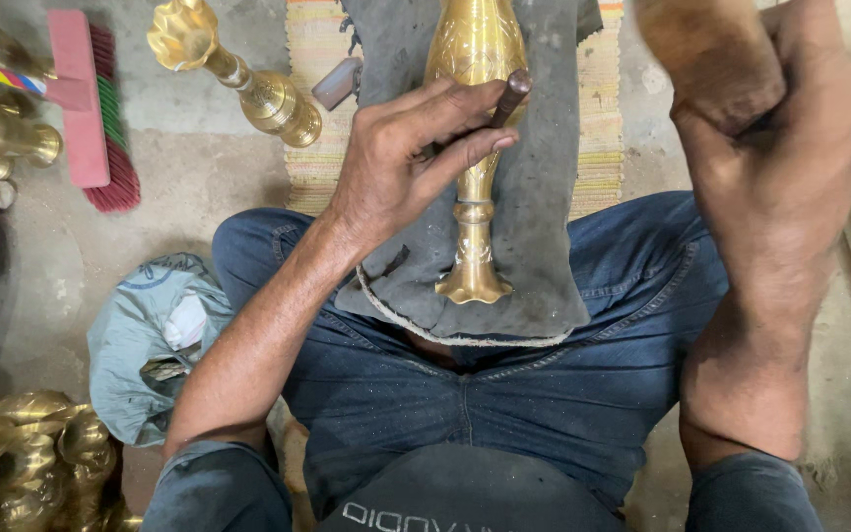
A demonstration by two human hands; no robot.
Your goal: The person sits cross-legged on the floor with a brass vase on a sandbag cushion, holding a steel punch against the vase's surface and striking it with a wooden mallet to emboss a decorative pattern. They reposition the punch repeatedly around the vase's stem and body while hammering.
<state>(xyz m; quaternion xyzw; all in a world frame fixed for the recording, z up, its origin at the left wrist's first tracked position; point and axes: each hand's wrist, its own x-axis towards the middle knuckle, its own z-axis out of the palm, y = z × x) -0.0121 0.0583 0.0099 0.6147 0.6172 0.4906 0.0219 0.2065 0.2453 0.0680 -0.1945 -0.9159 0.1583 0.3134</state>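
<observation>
1. Left hand (411,158): fingers curled around a short dark metal punch (510,95), its tip angled onto the brass vase (475,148). Fingers closed on the tool; palm rests across the vase's body.
2. Right hand (780,148): raised at the upper right, closed in a fist around a wooden mallet (706,54). Mallet is held clear of the punch, not touching it.
3. Brass vase: lies lengthwise on a dark grey cloth (544,236) spread over the person's lap, flared foot toward the body.
4. Surroundings: second brass vase (238,79) lies on the floor at upper left, beside a pink brush (91,99); more brass pieces (22,463) at lower left.
</observation>
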